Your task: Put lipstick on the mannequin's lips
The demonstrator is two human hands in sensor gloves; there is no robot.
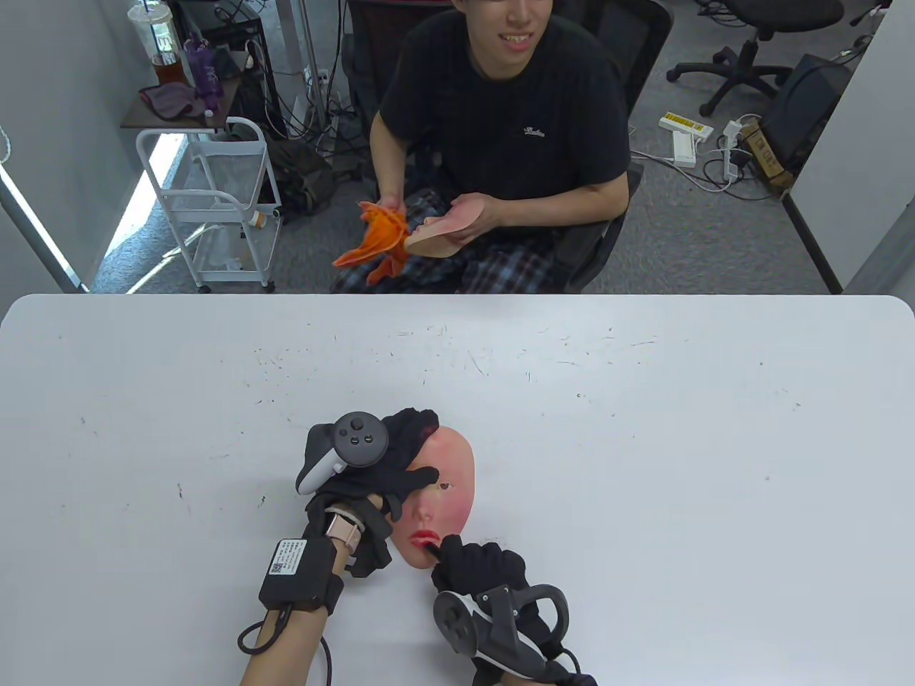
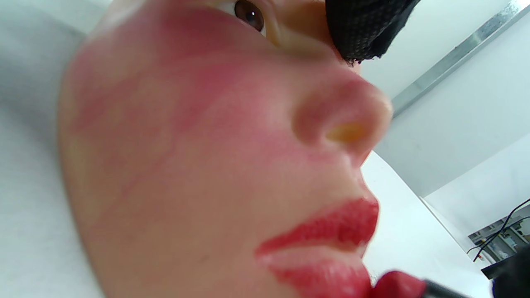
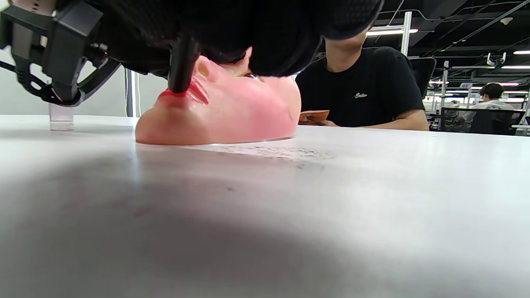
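A pink mannequin face (image 1: 447, 486) lies face up on the white table (image 1: 643, 443), chin toward me. Its lips (image 1: 427, 537) are red; they also show in the left wrist view (image 2: 331, 236). My left hand (image 1: 400, 457) rests on the face's left side and forehead, its thumb across the eye. My right hand (image 1: 479, 568) grips a black lipstick (image 1: 434, 549), whose red tip (image 2: 395, 285) touches the lower lip. In the right wrist view the lipstick tube (image 3: 182, 66) stands down onto the mouth of the face (image 3: 232, 116).
A person in a black shirt (image 1: 507, 114) sits across the table holding an orange cloth (image 1: 379, 239) and a second mannequin face (image 1: 447, 229). A small clear cap or cup (image 3: 61, 118) stands on the table behind the face. A white cart (image 1: 214, 200) is off the table's far left.
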